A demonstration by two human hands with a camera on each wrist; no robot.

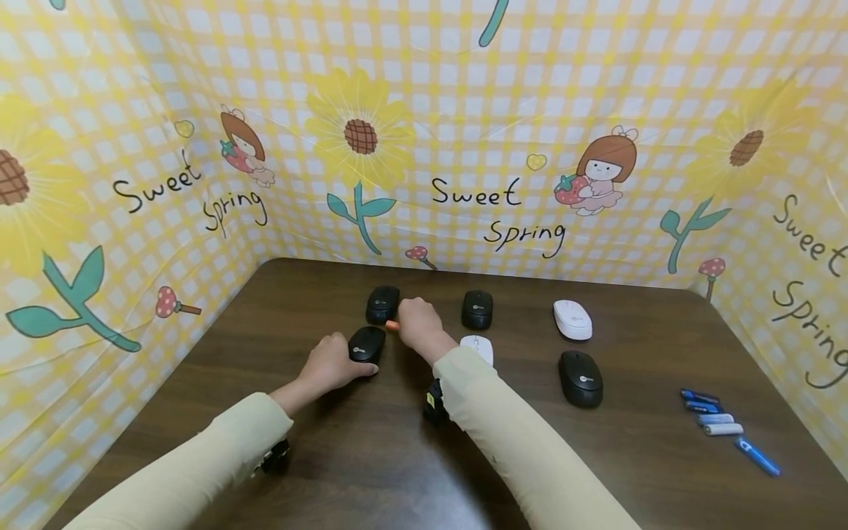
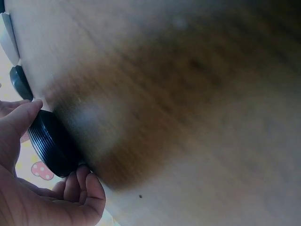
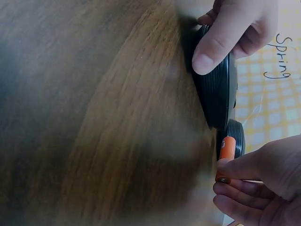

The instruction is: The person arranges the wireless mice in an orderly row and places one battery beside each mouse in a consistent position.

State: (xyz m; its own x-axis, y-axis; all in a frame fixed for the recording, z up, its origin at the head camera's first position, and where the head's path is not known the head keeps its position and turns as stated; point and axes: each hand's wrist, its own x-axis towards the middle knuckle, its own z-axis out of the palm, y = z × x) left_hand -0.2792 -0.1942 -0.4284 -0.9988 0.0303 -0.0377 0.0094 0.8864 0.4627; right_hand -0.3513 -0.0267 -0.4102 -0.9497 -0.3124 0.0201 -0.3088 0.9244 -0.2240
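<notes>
Between the thumb and fingers of my left hand (image 1: 331,362), a black computer mouse (image 1: 367,344) is gripped by its sides; its ribbed side (image 2: 47,146) shows in the left wrist view. Just right of it, my right hand (image 1: 419,324) pinches an orange battery (image 3: 228,148) between thumb and fingers. The battery's tip points toward the mice in the head view. Behind the held mouse sits another black mouse (image 1: 383,303), close to the battery. The right sleeve partly hides a white mouse (image 1: 477,346).
A black mouse (image 1: 477,309) stands right of my right hand. Farther right are a white mouse (image 1: 573,320) and a black mouse (image 1: 581,379). Several blue and white batteries (image 1: 718,419) lie at the table's right side. Patterned cloth (image 1: 424,147) surrounds the brown table (image 1: 358,471).
</notes>
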